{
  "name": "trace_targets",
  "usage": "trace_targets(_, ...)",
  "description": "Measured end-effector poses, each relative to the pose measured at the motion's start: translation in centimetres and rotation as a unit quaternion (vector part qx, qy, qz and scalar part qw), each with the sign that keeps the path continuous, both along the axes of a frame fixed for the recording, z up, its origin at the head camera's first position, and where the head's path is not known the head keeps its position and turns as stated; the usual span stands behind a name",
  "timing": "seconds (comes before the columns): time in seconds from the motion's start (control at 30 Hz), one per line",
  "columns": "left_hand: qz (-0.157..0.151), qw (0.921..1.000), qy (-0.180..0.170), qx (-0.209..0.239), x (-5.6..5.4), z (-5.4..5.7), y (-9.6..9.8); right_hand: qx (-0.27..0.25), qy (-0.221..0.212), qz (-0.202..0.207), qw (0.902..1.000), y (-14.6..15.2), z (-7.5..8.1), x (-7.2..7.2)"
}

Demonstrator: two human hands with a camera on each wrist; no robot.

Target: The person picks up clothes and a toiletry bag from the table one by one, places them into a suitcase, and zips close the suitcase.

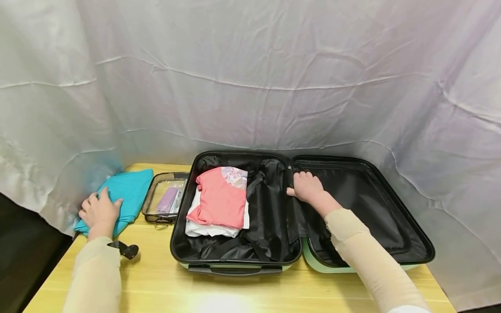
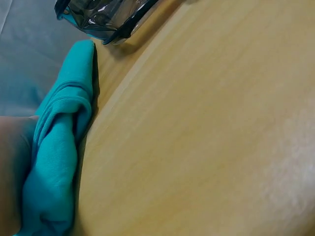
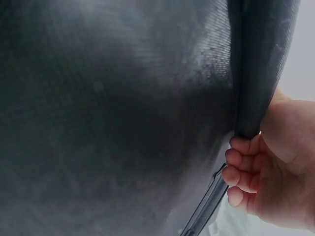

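My left hand (image 1: 99,213) rests on a folded teal cloth (image 1: 131,191) at the table's left end, fingers spread over the top. In the left wrist view, the folded layers of the teal cloth (image 2: 59,147) show beside the hand's edge. My right hand (image 1: 309,189) is at the middle hinge of an open suitcase (image 1: 235,263), gripping a black fabric flap (image 1: 296,219). Curled fingers (image 3: 241,172) at the flap's edge appear in the right wrist view. A folded coral shirt (image 1: 221,200) with a printed patch lies on white clothing (image 1: 211,230) in the suitcase's left half.
Between the teal cloth and the suitcase sits a clear, black-edged pouch (image 1: 156,195) with a purple packet (image 1: 167,200) inside. The suitcase's right half (image 1: 364,208) lies flat, black-lined. A grey curtain (image 1: 250,87) hangs behind the wooden table (image 1: 156,278).
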State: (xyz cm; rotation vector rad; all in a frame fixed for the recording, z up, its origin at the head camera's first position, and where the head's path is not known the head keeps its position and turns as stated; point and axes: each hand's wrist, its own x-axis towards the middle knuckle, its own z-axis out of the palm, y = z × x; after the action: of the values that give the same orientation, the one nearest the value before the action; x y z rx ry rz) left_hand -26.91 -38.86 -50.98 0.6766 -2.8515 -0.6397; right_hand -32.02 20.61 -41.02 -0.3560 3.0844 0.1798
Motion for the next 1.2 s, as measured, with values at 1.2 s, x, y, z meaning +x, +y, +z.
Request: trace_targets(1.2,-0.016,0.9944,-0.091,0.051,-0.1,1.4,-0.1,0.003,0.001,0.006,1.0000,0.3,-0.1,-0.2)
